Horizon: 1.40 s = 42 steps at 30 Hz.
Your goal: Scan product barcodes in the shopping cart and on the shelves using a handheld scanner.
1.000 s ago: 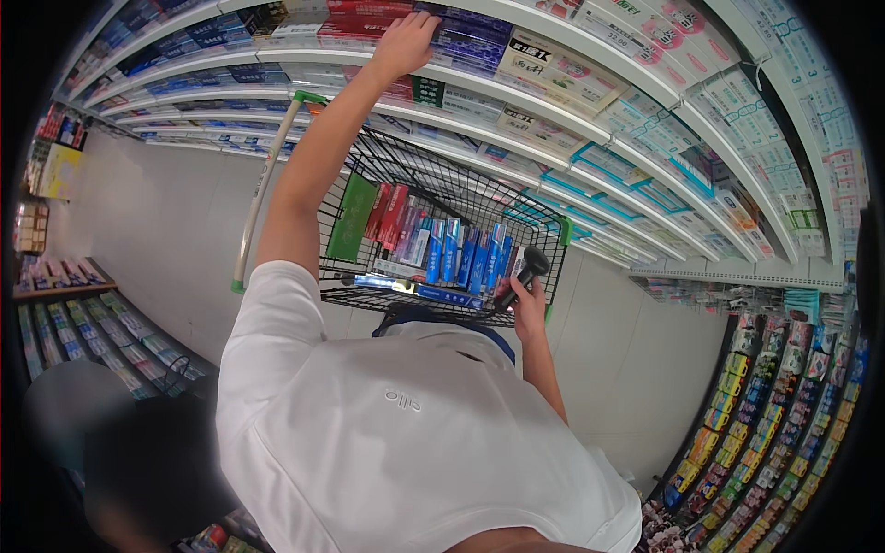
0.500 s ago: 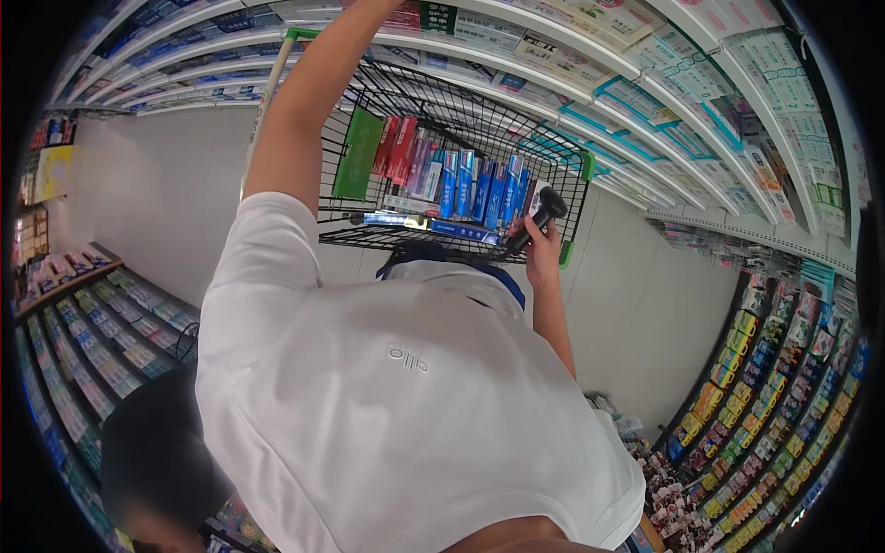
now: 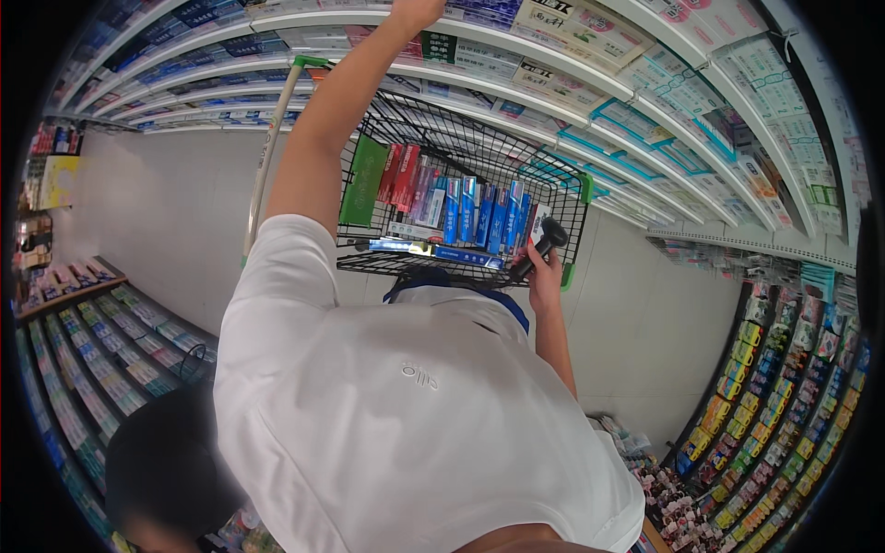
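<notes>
My left arm stretches up over the cart to the shelf, and my left hand [image 3: 419, 10] is at the top edge of the picture beside dark blue boxes [image 3: 489, 12]. Its fingers are mostly out of sight, so whether it grips anything does not show. My right hand [image 3: 545, 274] is wrapped round the grip of a black handheld barcode scanner [image 3: 550, 234], at the near right corner of a black wire shopping cart [image 3: 576, 207]. In the cart stand several slim blue boxes [image 3: 484, 217] and red boxes [image 3: 404, 177]. A long blue box [image 3: 467, 256] lies along the near side.
Shelves of boxed goods [image 3: 572, 97] run across the far side, right behind the cart. Racks of small packages [image 3: 737, 373] curve along the right, and low shelves [image 3: 115, 336] stand at the left. Another person in black [image 3: 166, 461] is at the lower left. Pale floor [image 3: 175, 198] shows between.
My left hand has come into view at the top, having shifted right along the shelf. The cart appears slightly lower and to the right. My right hand still holds the scanner.
</notes>
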Available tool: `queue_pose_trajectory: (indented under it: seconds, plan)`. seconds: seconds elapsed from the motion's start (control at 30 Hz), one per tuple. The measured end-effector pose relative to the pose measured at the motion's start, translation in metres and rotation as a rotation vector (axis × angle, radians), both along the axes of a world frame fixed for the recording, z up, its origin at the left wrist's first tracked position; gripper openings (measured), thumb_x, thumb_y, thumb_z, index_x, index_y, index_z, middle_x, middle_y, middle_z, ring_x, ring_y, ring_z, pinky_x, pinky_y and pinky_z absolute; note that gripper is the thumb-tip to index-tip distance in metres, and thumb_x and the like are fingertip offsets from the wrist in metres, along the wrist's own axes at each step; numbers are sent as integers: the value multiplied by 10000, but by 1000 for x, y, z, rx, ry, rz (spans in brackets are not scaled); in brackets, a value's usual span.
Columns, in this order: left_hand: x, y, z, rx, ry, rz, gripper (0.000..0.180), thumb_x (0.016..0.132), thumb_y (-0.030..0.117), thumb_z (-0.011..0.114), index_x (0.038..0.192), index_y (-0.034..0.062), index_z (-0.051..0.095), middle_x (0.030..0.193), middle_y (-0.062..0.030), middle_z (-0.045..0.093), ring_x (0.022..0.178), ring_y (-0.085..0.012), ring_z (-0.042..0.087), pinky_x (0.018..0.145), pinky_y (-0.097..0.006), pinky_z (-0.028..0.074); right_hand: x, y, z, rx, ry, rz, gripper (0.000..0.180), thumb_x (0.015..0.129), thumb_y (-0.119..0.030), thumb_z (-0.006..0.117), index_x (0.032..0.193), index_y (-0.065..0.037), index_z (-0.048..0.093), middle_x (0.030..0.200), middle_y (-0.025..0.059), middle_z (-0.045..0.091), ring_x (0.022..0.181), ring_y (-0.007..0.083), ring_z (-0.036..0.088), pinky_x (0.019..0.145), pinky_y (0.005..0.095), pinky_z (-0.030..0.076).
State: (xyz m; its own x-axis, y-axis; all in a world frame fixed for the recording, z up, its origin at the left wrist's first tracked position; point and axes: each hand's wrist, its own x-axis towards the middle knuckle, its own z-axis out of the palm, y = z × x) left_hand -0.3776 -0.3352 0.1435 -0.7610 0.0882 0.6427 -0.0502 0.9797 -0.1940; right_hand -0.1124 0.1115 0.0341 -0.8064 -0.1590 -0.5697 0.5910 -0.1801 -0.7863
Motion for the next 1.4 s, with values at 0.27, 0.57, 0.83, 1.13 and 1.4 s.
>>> queue_pose_trajectory:
  seconds: [0.27, 0.57, 0.83, 1.13, 1.4]
  plan:
    - [11, 5, 3, 89, -6, 22, 215, 758, 100, 544, 964, 44, 521, 976, -171, 524, 951, -337, 511, 899, -461, 389, -5, 3, 4, 3, -3, 29, 282, 888, -125, 642, 1093, -18, 479, 895, 103, 629, 760, 182, 630, 688, 323, 539]
    - [97, 15, -3, 567, -1, 219, 586, 614, 264, 767, 1102, 51, 524, 1080, -160, 548, 941, -328, 592, 766, -463, 496, -18, 17, 3, -12, -41, 56, 267, 874, -109, 642, 1073, -24, 486, 866, 102, 634, 756, 196, 639, 693, 327, 539]
    - [272, 137, -150, 2202, -303, -93, 491, 717, -35, 542, 1206, -9, 505, 1017, -123, 637, 933, -251, 659, 797, -383, 543, -42, 30, -10, -93, -49, 162, 297, 858, -100, 628, 1098, -22, 470, 880, 104, 635, 771, 196, 639, 686, 335, 536]
    - [279, 244, -122, 2381, -535, -440, 597, 704, 14, 581, 1286, 20, 446, 1100, -139, 617, 981, -287, 650, 861, -394, 519, -73, 36, 5, -119, 49, 301, 454, 838, -89, 653, 1232, -28, 436, 883, 117, 643, 749, 198, 643, 692, 329, 526]
    - [261, 301, -83, 2198, -718, -456, 676, 652, 13, 620, 1306, 27, 449, 1121, -121, 617, 1010, -250, 627, 916, -378, 483, -82, 62, 23, -326, 169, 306, 496, 823, -29, 670, 1250, -38, 419, 883, 107, 642, 719, 181, 637, 666, 312, 517]
